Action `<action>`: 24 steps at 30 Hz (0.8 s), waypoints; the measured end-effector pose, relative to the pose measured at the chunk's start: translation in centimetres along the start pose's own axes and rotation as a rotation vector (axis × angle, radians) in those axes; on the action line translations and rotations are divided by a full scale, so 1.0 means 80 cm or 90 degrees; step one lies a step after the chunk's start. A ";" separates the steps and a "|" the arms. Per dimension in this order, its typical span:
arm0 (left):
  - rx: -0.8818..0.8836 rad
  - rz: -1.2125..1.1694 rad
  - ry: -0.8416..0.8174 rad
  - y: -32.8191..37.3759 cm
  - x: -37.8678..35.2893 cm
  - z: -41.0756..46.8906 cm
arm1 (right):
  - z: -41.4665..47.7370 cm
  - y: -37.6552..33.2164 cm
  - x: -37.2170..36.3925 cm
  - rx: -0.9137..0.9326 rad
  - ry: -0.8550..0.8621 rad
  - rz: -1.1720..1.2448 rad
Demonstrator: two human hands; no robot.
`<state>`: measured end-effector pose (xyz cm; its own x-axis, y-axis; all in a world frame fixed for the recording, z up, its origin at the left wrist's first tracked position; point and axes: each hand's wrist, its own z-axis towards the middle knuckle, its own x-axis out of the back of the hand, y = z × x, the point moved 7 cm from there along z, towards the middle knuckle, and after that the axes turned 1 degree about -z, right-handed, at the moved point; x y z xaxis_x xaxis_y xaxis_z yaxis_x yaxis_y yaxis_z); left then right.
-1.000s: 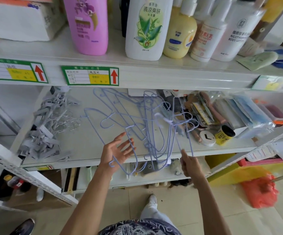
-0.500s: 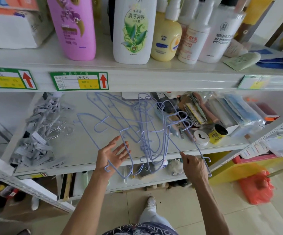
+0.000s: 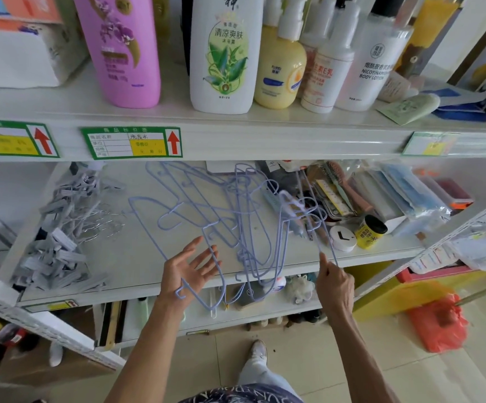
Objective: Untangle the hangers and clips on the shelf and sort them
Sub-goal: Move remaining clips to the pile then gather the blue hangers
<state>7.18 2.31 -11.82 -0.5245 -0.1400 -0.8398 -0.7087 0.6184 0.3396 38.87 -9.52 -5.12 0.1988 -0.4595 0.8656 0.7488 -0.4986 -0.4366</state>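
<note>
Several thin lilac wire hangers lie tangled on the white middle shelf, some sticking out over its front edge. My left hand is palm up at the shelf edge with fingers spread; a hanger's wire runs across its fingers and a hook end lies at the wrist. My right hand pinches the lower end of one hanger that rises toward the tangle. A heap of grey clips with metal hooks fills the shelf's left end.
Right of the hangers lie a yellow jar, a white round lid, combs and packets. Tall bottles stand on the shelf above. An orange plastic bag lies on the tiled floor at the right.
The view has shifted slightly. My right hand has moved its grip along the hanger's lower end and drawn it a little outward; my left hand stays open under the tangle.
</note>
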 end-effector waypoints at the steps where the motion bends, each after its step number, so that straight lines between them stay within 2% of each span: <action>1: 0.000 0.000 -0.001 0.000 0.000 0.000 | 0.003 -0.002 0.009 -0.012 0.024 0.026; 5: 0.008 0.010 0.002 0.005 0.007 0.003 | 0.013 -0.001 0.035 -0.061 0.103 0.121; 9: 0.027 0.029 0.019 0.012 0.017 0.002 | 0.020 0.005 0.053 -0.108 0.159 0.151; 14: 0.008 0.136 0.130 0.042 0.046 -0.007 | 0.019 -0.024 0.066 -0.060 0.137 0.191; 16: -0.012 0.190 0.196 0.058 0.057 -0.009 | 0.010 -0.046 0.060 -0.040 0.082 0.239; 19: -0.069 0.270 0.288 0.079 0.070 -0.010 | -0.012 -0.076 0.032 -0.073 -0.053 0.401; 22: -0.137 0.363 0.364 0.097 0.079 -0.011 | -0.043 -0.114 0.000 -0.135 -0.238 0.638; 24: -0.170 0.438 0.390 0.104 0.080 -0.015 | -0.063 -0.147 -0.015 -0.157 -0.346 0.714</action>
<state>-2.65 5.63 -13.85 -0.9677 -0.2393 -0.0787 -0.1982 0.5303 0.8243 26.59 -6.82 -2.23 0.9214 -0.3860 -0.0447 -0.1237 -0.1824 -0.9754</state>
